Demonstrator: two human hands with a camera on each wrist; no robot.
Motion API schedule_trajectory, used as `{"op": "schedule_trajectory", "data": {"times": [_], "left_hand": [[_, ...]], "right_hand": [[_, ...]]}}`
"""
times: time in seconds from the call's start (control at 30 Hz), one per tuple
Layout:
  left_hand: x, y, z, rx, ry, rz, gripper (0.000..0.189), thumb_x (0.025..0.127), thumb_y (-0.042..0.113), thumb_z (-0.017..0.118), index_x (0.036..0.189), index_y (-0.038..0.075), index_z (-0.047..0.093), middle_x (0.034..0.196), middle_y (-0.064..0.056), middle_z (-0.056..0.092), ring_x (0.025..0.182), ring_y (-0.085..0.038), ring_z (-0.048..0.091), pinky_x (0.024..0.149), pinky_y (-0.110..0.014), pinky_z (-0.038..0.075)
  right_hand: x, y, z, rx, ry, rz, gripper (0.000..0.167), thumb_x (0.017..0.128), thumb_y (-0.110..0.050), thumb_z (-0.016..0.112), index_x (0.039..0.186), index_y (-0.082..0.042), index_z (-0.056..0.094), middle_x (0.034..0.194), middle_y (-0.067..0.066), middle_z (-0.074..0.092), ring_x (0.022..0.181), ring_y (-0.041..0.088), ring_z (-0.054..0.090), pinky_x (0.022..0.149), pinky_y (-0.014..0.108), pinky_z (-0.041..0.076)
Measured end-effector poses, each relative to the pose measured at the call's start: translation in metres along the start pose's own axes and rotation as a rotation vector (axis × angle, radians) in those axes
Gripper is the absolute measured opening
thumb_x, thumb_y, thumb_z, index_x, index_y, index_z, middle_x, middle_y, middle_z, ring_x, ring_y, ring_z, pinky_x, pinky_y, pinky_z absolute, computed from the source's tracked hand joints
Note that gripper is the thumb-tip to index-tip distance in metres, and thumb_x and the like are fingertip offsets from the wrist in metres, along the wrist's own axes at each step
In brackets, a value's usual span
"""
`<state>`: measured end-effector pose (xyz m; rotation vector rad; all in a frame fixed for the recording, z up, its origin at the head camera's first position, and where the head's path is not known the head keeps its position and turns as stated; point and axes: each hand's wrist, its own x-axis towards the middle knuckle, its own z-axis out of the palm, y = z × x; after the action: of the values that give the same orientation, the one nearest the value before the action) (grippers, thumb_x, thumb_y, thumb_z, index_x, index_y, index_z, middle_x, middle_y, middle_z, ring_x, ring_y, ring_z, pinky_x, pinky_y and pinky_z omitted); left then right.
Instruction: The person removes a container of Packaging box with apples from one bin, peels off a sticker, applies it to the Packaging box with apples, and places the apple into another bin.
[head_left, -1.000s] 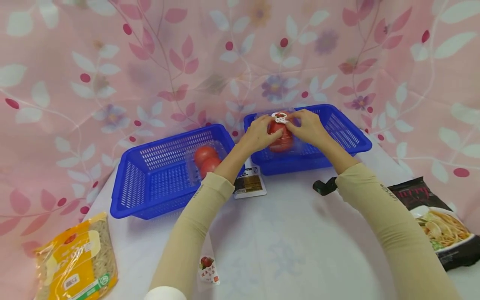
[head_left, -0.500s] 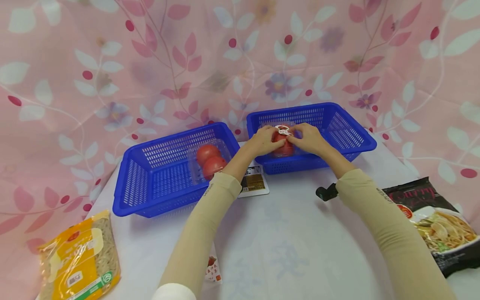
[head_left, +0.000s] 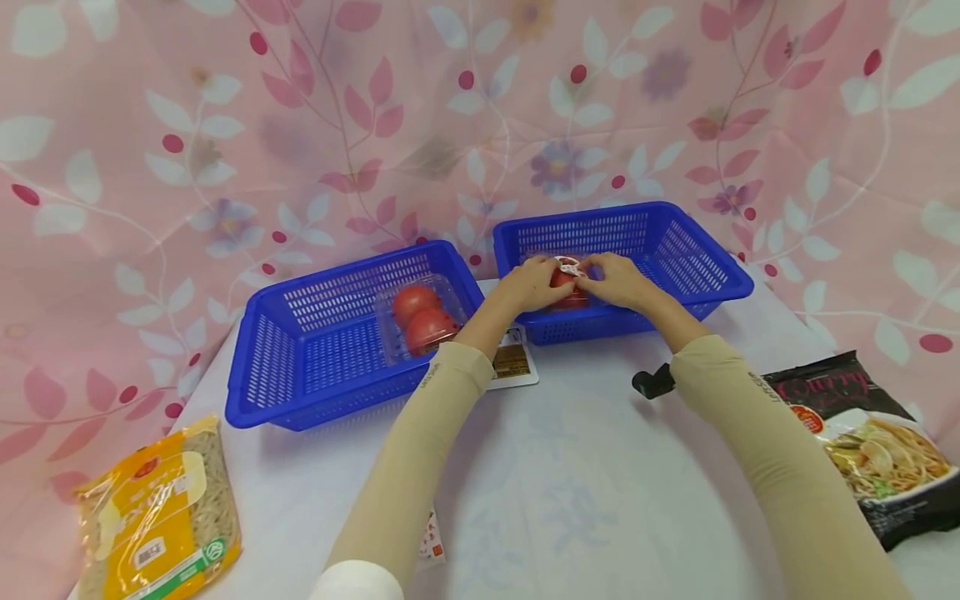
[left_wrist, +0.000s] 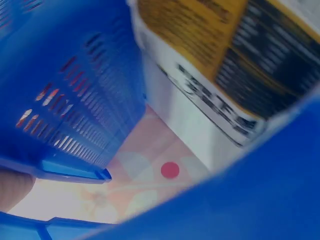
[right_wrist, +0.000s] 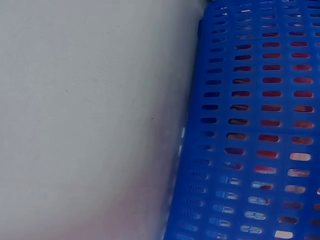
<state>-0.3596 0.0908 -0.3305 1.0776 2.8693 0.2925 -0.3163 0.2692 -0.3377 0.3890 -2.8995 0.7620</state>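
In the head view, both hands are at a clear plastic box of red tomatoes inside the right blue basket. My left hand pinches a white patterned carry strap on top from the left. From the right, my right hand pinches the same strap, fingertips close to the left's. The hands cover much of the box. Only a bit of the left hand's skin appears at the left wrist view's edge. Red shows through the slots of the basket wall in the right wrist view.
A second blue basket at left holds another clear box of tomatoes. A flat packet with a brown label lies between the baskets. A yellow noodle bag, a small black object and a black noodle bag lie around.
Both hands have lowered the tomato box from above the right basket's rim down into it, still pinching its strap. The head view has shifted slightly.
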Motion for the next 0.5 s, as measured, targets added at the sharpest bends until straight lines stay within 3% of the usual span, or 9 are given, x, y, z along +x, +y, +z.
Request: {"op": "schedule_trajectory", "data": {"times": [0.23,0.5], "left_hand": [[0.0015,0.0043,0.0068,0.136,-0.056,-0.031,0.067,0.088,0.053,0.042,0.139,0.012,0.033,0.140,-0.011,0.038,0.117,-0.030,0.047,0.093,-0.041,0.041],[0.0022,0.0049,0.0067,0.166,-0.074,-0.029,0.069,0.089,0.055,0.039,0.143,0.014,0.031,0.145,-0.012,0.032,0.125,-0.029,0.040,0.099,-0.040,0.036]], "right_hand": [[0.0003,-0.0038,0.0017,-0.073,-0.104,-0.032,0.051,0.090,-0.025,0.054,0.127,0.008,0.044,0.126,0.032,0.041,0.119,0.045,0.034,0.098,0.059,0.029],[0.0036,-0.0065,0.0014,-0.067,-0.158,0.054,0.060,0.092,-0.031,0.052,0.137,0.004,0.034,0.133,0.030,0.032,0.122,0.046,0.033,0.098,0.060,0.028]]}}
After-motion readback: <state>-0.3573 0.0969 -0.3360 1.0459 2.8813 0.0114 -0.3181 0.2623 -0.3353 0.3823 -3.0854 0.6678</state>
